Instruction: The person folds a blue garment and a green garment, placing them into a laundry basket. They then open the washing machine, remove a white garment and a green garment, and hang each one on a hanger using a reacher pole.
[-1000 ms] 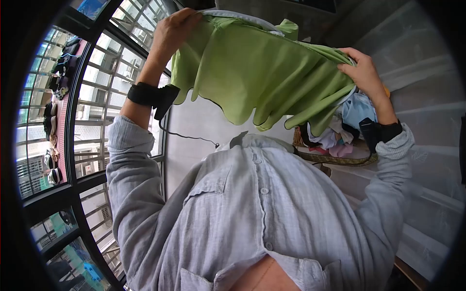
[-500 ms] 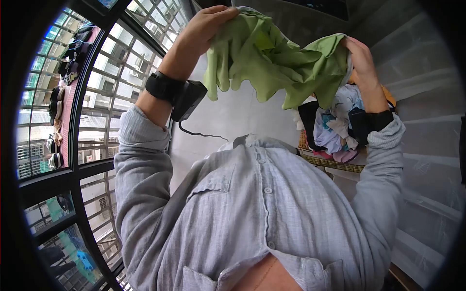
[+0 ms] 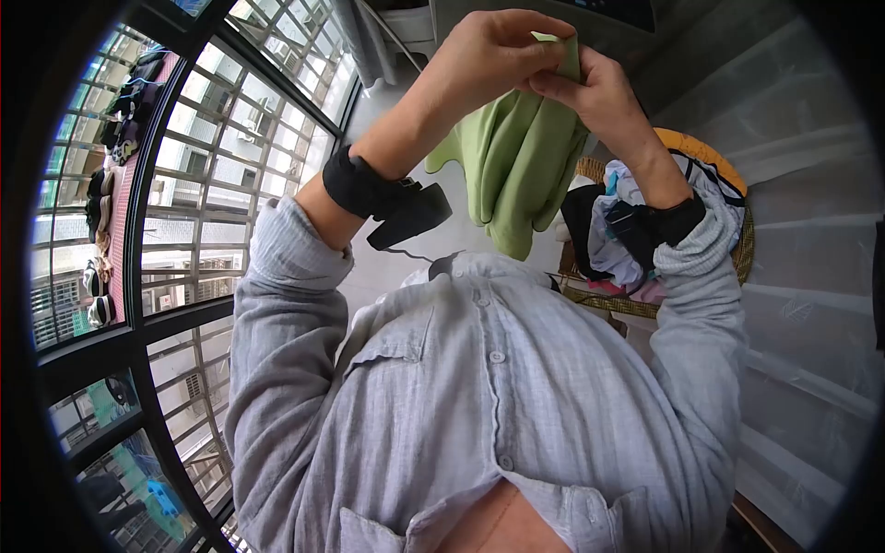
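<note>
A green cloth [image 3: 521, 152] hangs in folds below my two hands, bunched together near the top of the view. My left hand [image 3: 498, 55] pinches its upper edge, fingers closed. Right beside it, my right hand [image 3: 595, 88] also has its fingers closed on the cloth, and the two hands nearly touch. The cloth's lower end dangles in front of my chest. Black straps with boxy devices are on both wrists.
A woven basket [image 3: 745, 249] heaped with clothes [image 3: 608, 240] stands at the right, below my right forearm. Barred windows [image 3: 198, 184] line the left side, with shoes [image 3: 99, 203] on a ledge outside. A pale curtain [image 3: 811, 276] hangs at far right.
My hands have come together from wide apart. The green cloth, earlier stretched between them, now hangs gathered and narrower. More of the basket shows.
</note>
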`<state>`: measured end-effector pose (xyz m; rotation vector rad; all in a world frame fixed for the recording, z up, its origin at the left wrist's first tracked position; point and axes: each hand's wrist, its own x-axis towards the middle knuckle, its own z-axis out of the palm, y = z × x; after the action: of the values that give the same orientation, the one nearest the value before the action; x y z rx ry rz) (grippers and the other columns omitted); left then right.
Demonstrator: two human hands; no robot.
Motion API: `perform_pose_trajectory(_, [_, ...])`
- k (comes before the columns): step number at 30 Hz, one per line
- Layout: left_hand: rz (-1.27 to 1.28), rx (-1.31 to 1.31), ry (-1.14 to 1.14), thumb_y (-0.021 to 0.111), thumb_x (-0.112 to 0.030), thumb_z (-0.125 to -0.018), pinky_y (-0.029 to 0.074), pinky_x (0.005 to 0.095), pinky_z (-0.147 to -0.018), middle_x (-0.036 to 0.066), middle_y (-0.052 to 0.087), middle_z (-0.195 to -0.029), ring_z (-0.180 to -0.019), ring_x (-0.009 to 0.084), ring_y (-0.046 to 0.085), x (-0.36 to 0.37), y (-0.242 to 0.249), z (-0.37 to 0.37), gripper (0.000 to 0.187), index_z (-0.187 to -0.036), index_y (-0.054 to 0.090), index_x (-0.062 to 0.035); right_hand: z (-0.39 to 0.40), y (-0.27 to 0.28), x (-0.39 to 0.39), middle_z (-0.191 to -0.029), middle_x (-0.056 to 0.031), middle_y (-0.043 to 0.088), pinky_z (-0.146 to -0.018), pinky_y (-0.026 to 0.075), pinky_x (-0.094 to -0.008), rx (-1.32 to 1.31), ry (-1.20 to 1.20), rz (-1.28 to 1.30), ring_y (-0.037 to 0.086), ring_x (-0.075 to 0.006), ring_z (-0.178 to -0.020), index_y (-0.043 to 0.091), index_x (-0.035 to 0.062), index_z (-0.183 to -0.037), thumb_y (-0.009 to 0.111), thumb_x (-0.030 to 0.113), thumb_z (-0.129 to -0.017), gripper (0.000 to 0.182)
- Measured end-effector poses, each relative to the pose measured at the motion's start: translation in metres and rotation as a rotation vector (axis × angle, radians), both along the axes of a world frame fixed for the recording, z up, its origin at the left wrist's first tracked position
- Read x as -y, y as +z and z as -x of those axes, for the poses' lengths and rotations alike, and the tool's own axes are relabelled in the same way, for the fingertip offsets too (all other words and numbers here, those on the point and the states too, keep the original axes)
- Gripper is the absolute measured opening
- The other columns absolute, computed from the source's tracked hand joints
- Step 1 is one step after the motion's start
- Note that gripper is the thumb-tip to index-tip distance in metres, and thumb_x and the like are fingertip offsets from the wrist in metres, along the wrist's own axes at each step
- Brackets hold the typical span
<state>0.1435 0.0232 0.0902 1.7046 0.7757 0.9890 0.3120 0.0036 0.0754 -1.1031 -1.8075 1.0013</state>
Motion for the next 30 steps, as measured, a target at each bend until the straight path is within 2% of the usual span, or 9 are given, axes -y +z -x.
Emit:
perform_pose_trajectory(7, [-0.855,-0.261,0.319,0.076,-0.015,-0.070,0.046,0.0270,-0.083,0.004,0.058,-0.108,-0.101,0.0125,0.054,-0.006,-0.013,0.008,0.059,-0.123,0.051,-0.0104,-0.020,0.012,0.004,-0.080,-0.0012,0.063,-0.066,0.047,-0.0225,-0.170,0.124,0.141,0.058,-0.0061,-0.074,0.062,0.0001,-0.094,0.052,0.003,-0.079,0.019])
perform_pose_trajectory(9, [-0.111,-0.096,-0.208,0.078,-0.019,-0.069,0.044,0.0264,-0.086,0.005,0.060,-0.106,-0.099,0.0116,0.055,-0.009,-0.019,0.010,0.062,-0.121,0.050,-0.0031,-0.024,0.020,0.006,-0.082,-0.0005,0.063,-0.069,0.046,-0.0214,-0.237,0.150,0.132,0.058,-0.0065,-0.075,0.063,-0.0007,-0.095,0.050,0.002,-0.080,0.020])
perform_pose_trajectory(11, [0.153,-0.237,-0.260,0.076,-0.017,-0.072,0.047,0.0253,-0.081,0.005,0.064,-0.093,-0.088,0.0108,0.059,-0.009,-0.017,0.008,0.046,-0.111,0.058,-0.0004,-0.031,0.028,0.005,-0.090,-0.0030,0.064,-0.076,0.046,-0.0216,-0.303,0.154,0.090,0.059,-0.0085,-0.081,0.061,-0.0015,-0.104,0.049,0.001,-0.081,0.026])
perform_pose_trajectory(15, [0.201,0.034,-0.143,0.072,-0.014,-0.076,0.049,0.0225,-0.074,0.002,0.066,-0.085,-0.079,0.0089,0.061,0.005,0.006,0.003,0.030,-0.101,0.063,-0.0014,-0.031,0.005,0.019,-0.099,-0.0065,0.061,-0.078,0.045,-0.0255,-0.432,0.017,-0.112,0.056,-0.0125,-0.089,0.052,0.0023,-0.113,0.059,0.006,-0.077,0.037])
perform_pose_trajectory(17, [0.250,0.062,-0.046,0.071,-0.011,-0.076,0.049,0.0214,-0.072,0.002,0.066,-0.087,-0.079,0.0084,0.061,0.010,0.023,0.002,0.028,-0.101,0.063,-0.0015,-0.023,-0.042,0.033,-0.112,-0.0111,0.056,-0.088,0.042,-0.0313,-0.073,-0.077,-0.037,0.052,-0.0198,-0.106,0.044,0.0027,-0.122,0.067,0.011,-0.073,0.055])
perform_pose_trajectory(21, [-0.016,-0.208,-0.119,0.069,-0.008,-0.076,0.050,0.0221,-0.066,0.002,0.065,-0.085,-0.074,0.0083,0.062,-0.003,0.021,0.022,0.025,-0.100,0.063,-0.0014,-0.031,-0.080,0.040,-0.099,-0.0107,0.063,-0.078,0.047,-0.0283,0.091,-0.053,0.100,0.059,-0.0172,-0.091,0.055,0.0015,-0.112,0.065,0.008,-0.073,0.041])
perform_pose_trajectory(25, [-0.043,-0.283,0.011,0.068,-0.008,-0.076,0.051,0.0231,-0.064,0.002,0.066,-0.081,-0.071,0.0091,0.062,-0.013,0.022,0.050,0.020,-0.095,0.064,-0.0006,-0.048,-0.081,0.030,-0.090,-0.0038,0.065,-0.070,0.047,-0.0241,-0.148,-0.160,0.036,0.058,-0.0101,-0.081,0.060,0.0015,-0.105,0.061,0.003,-0.076,0.029])
perform_pose_trajectory(27, [-0.255,-0.778,0.254,0.069,-0.013,-0.076,0.051,0.0238,-0.064,0.006,0.067,-0.080,-0.071,0.0101,0.063,-0.006,0.048,0.055,0.024,-0.095,0.064,-0.0005,-0.054,-0.075,0.026,-0.088,0.0003,0.064,-0.069,0.047,-0.0223,-0.292,-0.173,0.114,0.056,-0.0065,-0.080,0.060,0.0017,-0.106,0.059,0.001,-0.078,0.028])
perform_pose_trajectory(30, [-0.386,-0.767,0.196,0.069,-0.016,-0.076,0.050,0.0256,-0.063,0.009,0.066,-0.077,-0.068,0.0125,0.063,0.005,0.057,0.072,0.026,-0.097,0.063,-0.0009,-0.051,-0.055,0.036,-0.081,0.0034,0.061,-0.069,0.045,-0.0215,-0.152,-0.051,0.192,0.052,-0.0041,-0.077,0.062,0.0002,-0.099,0.060,0.003,-0.079,0.021])
